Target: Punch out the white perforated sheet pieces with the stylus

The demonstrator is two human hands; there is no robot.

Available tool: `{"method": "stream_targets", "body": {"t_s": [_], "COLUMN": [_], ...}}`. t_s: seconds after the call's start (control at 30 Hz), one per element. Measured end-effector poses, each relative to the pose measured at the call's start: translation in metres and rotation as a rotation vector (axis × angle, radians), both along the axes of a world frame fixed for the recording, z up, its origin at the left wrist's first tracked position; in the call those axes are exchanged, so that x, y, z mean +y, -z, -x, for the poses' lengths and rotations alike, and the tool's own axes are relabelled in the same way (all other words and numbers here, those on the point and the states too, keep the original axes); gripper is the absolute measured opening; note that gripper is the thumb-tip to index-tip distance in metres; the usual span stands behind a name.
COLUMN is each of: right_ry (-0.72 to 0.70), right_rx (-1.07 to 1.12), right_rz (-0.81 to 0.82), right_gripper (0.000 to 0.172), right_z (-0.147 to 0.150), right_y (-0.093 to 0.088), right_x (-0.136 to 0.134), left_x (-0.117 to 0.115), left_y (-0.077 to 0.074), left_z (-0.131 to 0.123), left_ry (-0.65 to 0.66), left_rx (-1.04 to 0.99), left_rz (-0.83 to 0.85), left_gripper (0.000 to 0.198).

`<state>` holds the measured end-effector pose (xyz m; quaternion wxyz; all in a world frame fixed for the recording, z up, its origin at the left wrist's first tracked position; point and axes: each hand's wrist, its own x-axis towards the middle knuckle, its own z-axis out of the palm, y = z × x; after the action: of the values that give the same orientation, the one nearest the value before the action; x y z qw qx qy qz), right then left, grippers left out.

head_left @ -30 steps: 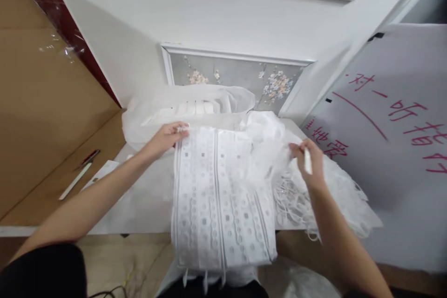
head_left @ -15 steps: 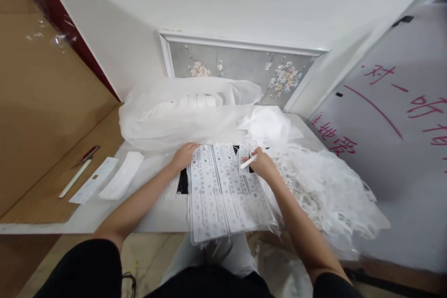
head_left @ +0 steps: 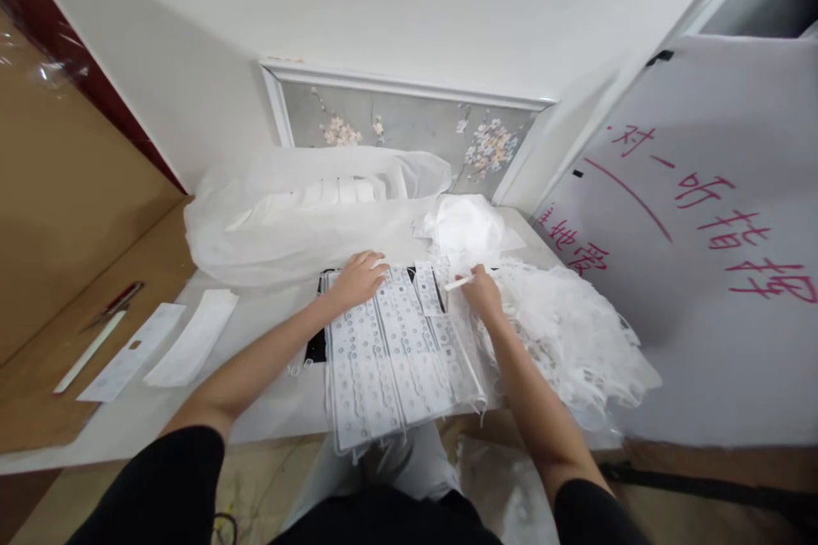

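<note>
Two hands (head_left: 361, 281) handle one stick (head_left: 458, 282), perhaps several sheets (head_left: 377, 370).

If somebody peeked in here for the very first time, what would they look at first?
Probably the big red writing on the white board at the right. Next might come the patterned sheet on the table, with the left hand on its far edge and the right hand holding a white stick near its far right corner. A tangled white heap right of that hand stands out too.
</note>
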<state>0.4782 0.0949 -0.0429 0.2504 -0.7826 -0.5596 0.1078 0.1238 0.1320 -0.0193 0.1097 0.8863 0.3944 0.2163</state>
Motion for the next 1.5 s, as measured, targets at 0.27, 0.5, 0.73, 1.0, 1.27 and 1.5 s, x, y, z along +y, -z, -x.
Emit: {"method": "stream_targets", "body": {"t_s": [0.27,0.5,0.73,1.0,1.27,1.5], "right_ry": [-0.045,-0.112,-0.084,-0.14,-0.187,-0.193], "right_rx": [0.189,0.383,0.465,0.364,0.362,0.426], "right_rz": [-0.139,-0.569,-0.674,-0.367,-0.239,-0.338], "right_gripper": [0.011,0.028,0.029,0.024,0.025,0.024], "right_z": [0.009,0.014,0.017,0.018,0.009,0.011], "right_y": [-0.006,-0.003,0.002,0.017,0.03,0.021], "right_x": [0.042,0.039,0.04,0.06,0.066,0.064], "left_x": [0.055,0.047,0.05,0.06,0.076,0.076], "left_y": [0.002,0.019,0.028,0.027,0.022,0.021], "left_z": [-0.11,-0.122,-0.121,-0.132,-0.125,-0.123], "left_ry": [-0.031,0.001,-0.121,-0.223,-0.152,-0.094], "left_rx": [-0.098,-0.427,-0.542,-0.38,-0.135,-0.053], "left_rz": [0.275,0.343,0.325,0.259,0.283,0.247], "left_gripper": [0.023,0.022,0.026,0.014,0.028,0.022]}}
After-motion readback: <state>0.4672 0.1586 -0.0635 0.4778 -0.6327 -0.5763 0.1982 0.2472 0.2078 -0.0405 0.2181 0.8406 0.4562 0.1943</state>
